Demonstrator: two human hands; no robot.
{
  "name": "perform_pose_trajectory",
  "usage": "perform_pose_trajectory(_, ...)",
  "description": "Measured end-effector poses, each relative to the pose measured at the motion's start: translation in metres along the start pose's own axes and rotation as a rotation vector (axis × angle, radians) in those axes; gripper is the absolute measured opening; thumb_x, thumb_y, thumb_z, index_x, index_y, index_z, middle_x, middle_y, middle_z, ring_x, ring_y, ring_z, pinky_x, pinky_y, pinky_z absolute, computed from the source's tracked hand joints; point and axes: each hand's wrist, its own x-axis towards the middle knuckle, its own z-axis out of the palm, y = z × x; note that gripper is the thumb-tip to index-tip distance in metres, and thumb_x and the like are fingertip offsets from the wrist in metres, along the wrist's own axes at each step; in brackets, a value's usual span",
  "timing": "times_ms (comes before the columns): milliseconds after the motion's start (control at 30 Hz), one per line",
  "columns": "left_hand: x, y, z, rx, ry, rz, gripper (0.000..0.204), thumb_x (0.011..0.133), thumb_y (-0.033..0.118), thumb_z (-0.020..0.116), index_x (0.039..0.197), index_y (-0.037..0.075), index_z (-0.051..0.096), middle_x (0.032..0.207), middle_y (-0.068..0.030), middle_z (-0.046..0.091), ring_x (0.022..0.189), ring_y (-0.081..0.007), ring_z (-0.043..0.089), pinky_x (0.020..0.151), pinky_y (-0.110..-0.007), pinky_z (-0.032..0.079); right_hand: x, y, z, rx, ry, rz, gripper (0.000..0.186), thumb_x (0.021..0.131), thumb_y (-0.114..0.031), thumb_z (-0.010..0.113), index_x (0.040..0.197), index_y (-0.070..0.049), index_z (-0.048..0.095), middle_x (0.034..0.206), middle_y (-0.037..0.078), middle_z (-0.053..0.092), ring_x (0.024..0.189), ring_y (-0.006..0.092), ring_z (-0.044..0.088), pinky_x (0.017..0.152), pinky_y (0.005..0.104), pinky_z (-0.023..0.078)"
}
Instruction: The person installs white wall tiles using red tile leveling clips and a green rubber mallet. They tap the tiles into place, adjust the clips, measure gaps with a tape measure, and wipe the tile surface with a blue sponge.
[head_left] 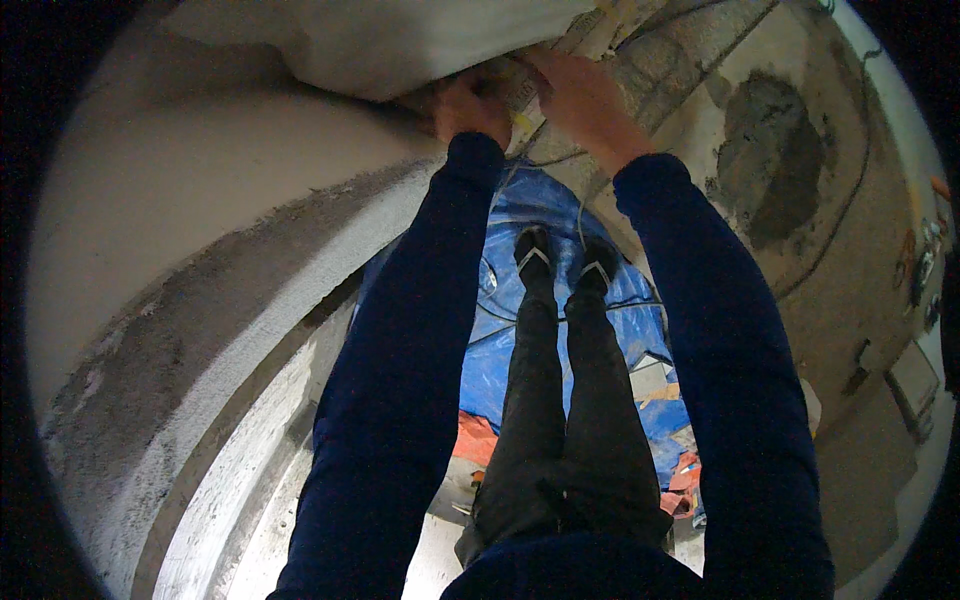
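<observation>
At the far left of the frame, a smooth beige surface [170, 170] is curving into the black lens rim, and a rough grey band [190, 300] is running diagonally below it. At the upper centre-left, a large pale piece [430, 40] is reaching past the top edge, so its full shape and kind are staying unclear. The left hand [470, 110] is bending its fingers in the shadow beneath that piece's lower edge; the fingertips are hiding there, and I cannot tell whether they are gripping anything. At the lower centre, an orange scrap [476, 440] is showing only partly beside the left sleeve [400, 380]. Dark-trousered legs [540, 370] are covering part of a blue sheet [490, 375] underfoot. At the upper centre, the right hand [590, 105] is blurring, apart from the left one and pointing its fingers toward the same pale edge; its grip is remaining impossible to make out. Right of the right sleeve [740, 380], a dark grey patch [770, 150] is standing out in the upper right, a thin cable [862, 150] is bending past it, and small objects are blurring into the right rim.
</observation>
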Motion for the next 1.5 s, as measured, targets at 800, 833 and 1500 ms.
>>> perform_pose_trajectory(800, -0.128, -0.030, -0.021, -0.322, 0.243, 0.051, 0.020, 0.095, 0.019, 0.071, 0.108, 0.004, 0.066, 0.103, -0.0163, 0.065, 0.084, -0.0270, 0.065, 0.079, -0.042, 0.053, -0.113, -0.042, -0.033, 0.583, 0.124, 0.736, 0.020, 0.100, -0.016, 0.065, 0.118, -0.007, 0.064, 0.081, 0.016, 0.071, 0.073, 0.0299, 0.072, 0.066, 0.0393, 0.054)
perform_pose_trajectory(833, -0.137, -0.036, -0.020, -0.548, 0.143, -0.142, 0.023, 0.097, 0.020, 0.070, 0.111, 0.003, 0.065, 0.104, -0.0151, 0.064, 0.083, -0.0243, 0.065, 0.078, -0.040, 0.054, -0.122, -0.048, -0.033, 0.600, 0.092, 0.773, 0.019, 0.101, -0.016, 0.064, 0.118, -0.007, 0.064, 0.081, 0.016, 0.071, 0.073, 0.0294, 0.072, 0.065, 0.0389, 0.054)
perform_pose_trajectory(1500, -0.148, -0.116, -0.033, -0.715, -0.336, -0.394, 0.056, 0.098, 0.005, 0.061, 0.149, -0.004, 0.039, 0.118, -0.0208, 0.066, 0.075, -0.0263, 0.073, 0.066, -0.037, 0.064, -0.135, -0.069, 0.065, 0.225, -0.267, 0.311, 0.016, 0.102, -0.023, 0.060, 0.113, -0.012, 0.064, 0.082, 0.016, 0.072, 0.073, 0.0372, 0.071, 0.062, 0.0498, 0.055)
